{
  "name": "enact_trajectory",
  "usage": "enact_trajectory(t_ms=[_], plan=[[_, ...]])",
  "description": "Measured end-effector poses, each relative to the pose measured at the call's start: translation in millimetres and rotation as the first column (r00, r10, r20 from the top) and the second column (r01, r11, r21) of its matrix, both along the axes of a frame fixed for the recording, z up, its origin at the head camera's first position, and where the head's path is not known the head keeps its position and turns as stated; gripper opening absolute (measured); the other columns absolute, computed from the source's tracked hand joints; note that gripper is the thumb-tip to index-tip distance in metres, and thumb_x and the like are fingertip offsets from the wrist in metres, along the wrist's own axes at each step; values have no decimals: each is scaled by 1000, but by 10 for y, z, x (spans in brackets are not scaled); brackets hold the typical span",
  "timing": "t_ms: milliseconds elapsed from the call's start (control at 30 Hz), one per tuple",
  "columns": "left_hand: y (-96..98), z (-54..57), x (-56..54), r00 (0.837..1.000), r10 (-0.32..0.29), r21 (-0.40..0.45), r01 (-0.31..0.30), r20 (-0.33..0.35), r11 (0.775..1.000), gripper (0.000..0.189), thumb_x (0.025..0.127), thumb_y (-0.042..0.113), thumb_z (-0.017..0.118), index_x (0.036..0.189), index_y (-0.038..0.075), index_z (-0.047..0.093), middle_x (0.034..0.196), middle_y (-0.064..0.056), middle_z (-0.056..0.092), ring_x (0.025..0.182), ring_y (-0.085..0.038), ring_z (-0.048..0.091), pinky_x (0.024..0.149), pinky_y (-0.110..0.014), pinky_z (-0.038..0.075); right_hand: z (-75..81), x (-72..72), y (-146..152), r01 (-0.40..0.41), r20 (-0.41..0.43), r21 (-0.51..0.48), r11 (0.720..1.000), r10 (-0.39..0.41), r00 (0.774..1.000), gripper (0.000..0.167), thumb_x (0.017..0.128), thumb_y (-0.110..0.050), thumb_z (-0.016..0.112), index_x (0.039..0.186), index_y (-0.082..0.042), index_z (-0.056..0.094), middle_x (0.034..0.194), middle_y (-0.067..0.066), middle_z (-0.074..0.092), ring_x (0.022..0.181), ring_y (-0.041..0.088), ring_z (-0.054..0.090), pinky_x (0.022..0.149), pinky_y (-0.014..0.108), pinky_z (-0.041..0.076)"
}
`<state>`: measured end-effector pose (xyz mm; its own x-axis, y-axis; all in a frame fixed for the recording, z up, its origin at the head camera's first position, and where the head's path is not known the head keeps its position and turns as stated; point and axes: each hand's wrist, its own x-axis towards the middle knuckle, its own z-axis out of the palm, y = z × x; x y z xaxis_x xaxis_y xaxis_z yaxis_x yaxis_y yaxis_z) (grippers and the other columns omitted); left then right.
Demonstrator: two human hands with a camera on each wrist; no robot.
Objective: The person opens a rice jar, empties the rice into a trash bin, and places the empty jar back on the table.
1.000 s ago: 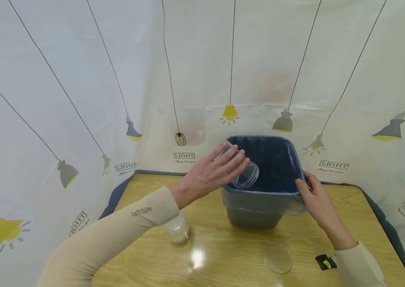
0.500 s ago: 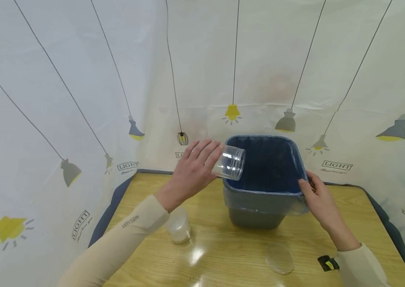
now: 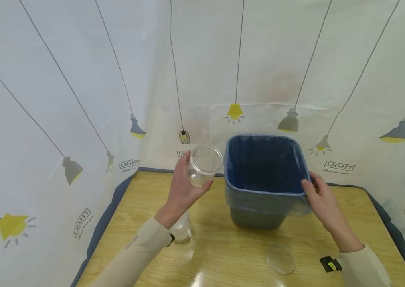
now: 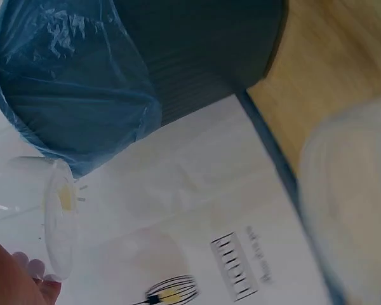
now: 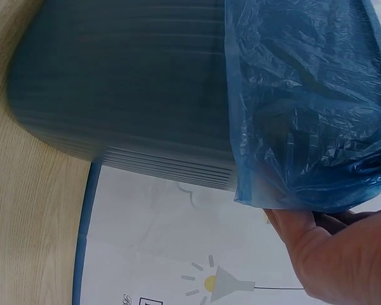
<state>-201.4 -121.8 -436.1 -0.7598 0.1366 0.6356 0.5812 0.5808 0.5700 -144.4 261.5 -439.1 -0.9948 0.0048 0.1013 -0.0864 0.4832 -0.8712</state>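
My left hand [image 3: 184, 185] grips a clear plastic jar [image 3: 202, 175], mouth up and tilted slightly, just left of the bin. No lid is on the jar, and its wall shows clear through. In the left wrist view the jar [image 4: 25, 210] overlaps the printed sheet behind. A dark grey bin [image 3: 257, 217] stands on the table, lined with a blue bag [image 3: 267, 163] folded over its rim. My right hand [image 3: 326, 203] holds the bin's right rim, thumb over the top edge. From the right wrist view, the fingers [image 5: 298, 235] lie against the bag's folded edge [image 5: 241, 184].
A second clear jar [image 3: 182, 231] stands on the wooden table [image 3: 224, 263] beneath my left wrist. A clear round lid [image 3: 281, 259] lies in front of the bin. Near my right cuff is a small black-and-yellow item [image 3: 329, 264]. A white lamp-printed sheet [image 3: 202, 79] surrounds the table.
My left hand has drawn the jar back leftward from over the bin and turned it from tipped to mouth up. The right hand keeps its hold on the rim.
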Motion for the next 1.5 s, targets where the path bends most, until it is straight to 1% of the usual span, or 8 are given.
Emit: enact_trajectory(t_ms=[133,233,433,533,700,1000,1333,1500], plan=[[24,-189,81,989,9,201,-39,146,979,98,76,23,87,155,3,33,146,-22,49,134,-37,50,107,-56,45,5,4,14,4,-5,2,1000,-4,1000,65,113,-33,35,158,12,20,148,39,41,134,50,44,80,4,37],[76,-358,146,973,22,292,-90,231,952,95,75,21,86,153,4,35,146,-21,48,135,-39,49,109,-58,43,8,6,22,9,-6,5,1000,-9,1000,65,113,-32,35,158,12,20,147,39,42,133,49,44,80,3,37],[234,-697,226,906,21,399,-207,423,893,97,73,19,89,154,8,36,153,-16,48,136,-38,49,110,-61,39,6,10,38,21,7,16,1000,-21,1000,65,113,-33,35,158,11,21,147,39,42,134,50,44,79,4,37],[305,-859,221,875,22,408,-248,484,879,98,73,19,89,154,8,35,155,-14,48,136,-40,49,110,-60,39,3,12,46,25,11,22,999,-26,1000,65,113,-33,35,158,11,21,146,38,43,133,49,45,78,5,37],[410,-1120,186,852,59,398,-303,520,866,99,73,16,89,154,6,34,152,-22,49,132,-45,52,109,-60,41,17,21,50,24,13,26,999,-24,1000,66,113,-34,35,159,11,21,148,38,43,134,50,45,79,4,37],[580,-1474,135,857,69,414,-315,510,854,98,75,10,89,155,4,33,149,-26,49,131,-44,53,110,-60,40,47,43,34,14,14,23,1000,-14,1000,68,112,-38,36,160,9,21,149,37,43,135,49,44,80,6,38],[617,-1749,63,822,109,424,-396,559,815,95,77,7,89,153,3,32,150,-28,47,136,-46,47,115,-60,34,22,27,11,8,2,17,1000,-8,1000,69,112,-39,36,159,10,22,147,36,44,134,48,45,80,5,38],[600,-1862,26,815,130,402,-410,565,819,95,77,5,89,153,3,30,151,-29,44,139,-46,44,117,-58,33,10,19,9,-1,14,7,1000,1,1000,68,113,-38,36,159,9,21,148,36,44,135,47,45,82,5,39]])
